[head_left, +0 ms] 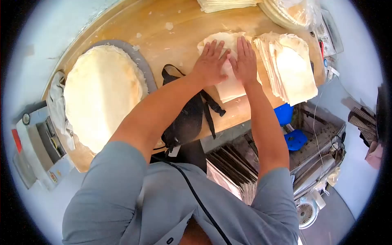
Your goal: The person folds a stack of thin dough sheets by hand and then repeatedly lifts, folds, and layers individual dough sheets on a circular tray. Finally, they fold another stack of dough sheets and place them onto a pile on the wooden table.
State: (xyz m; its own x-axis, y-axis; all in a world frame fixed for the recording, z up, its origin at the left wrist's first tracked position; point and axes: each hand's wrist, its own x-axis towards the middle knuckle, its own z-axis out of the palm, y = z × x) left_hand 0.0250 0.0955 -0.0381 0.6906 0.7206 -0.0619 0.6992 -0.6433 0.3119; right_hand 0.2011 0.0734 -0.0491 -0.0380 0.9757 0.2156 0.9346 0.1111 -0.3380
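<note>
A thin, pale folded sheet of dough or flatbread lies on the wooden table under both of my hands. My left hand presses flat on its left part, fingers stretched out. Beside it, my right hand also lies flat on the sheet, fingers pointing away from me. The thumbs are close together. Just right of my right hand is a stack of similar folded sheets. On the left, a big pile of round sheets rests on a grey round board.
A black bag with straps lies at the table's near edge, under my left forearm. More folded sheets and a plastic-covered round pile sit at the far edge. Below right are a blue stool-like object and a fan.
</note>
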